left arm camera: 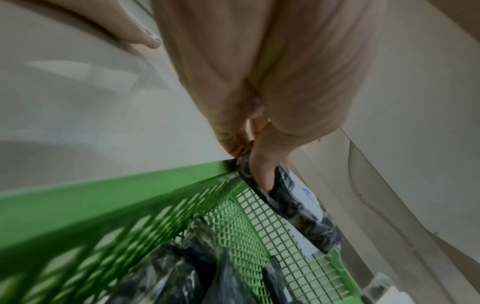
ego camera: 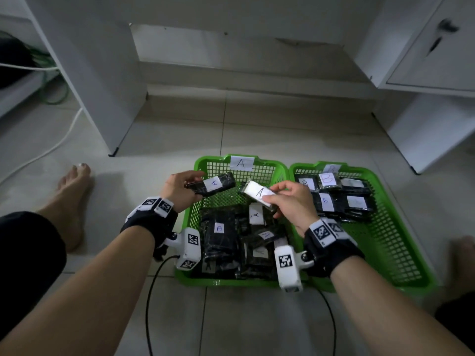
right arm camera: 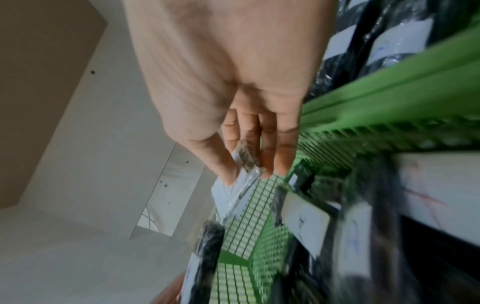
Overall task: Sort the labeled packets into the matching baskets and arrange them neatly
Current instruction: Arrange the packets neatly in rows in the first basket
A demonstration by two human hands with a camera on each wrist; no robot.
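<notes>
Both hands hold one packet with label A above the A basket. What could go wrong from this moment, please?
1. The right hand pinches its packet only at one end, so it may slip and land crooked.
2. The packets already in basket A lie jumbled and overlapping; dropping more on top would likely keep the pile untidy.
3. Basket B stands directly beside it; a careless release by the left hand of its packet or the right could land there.

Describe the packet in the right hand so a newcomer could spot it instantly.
Find the green basket tagged A, left of basket B. Above its far end, the right hand pinches a packet. Unlike the left hand's packet, its white A label nearly covers it.
</notes>
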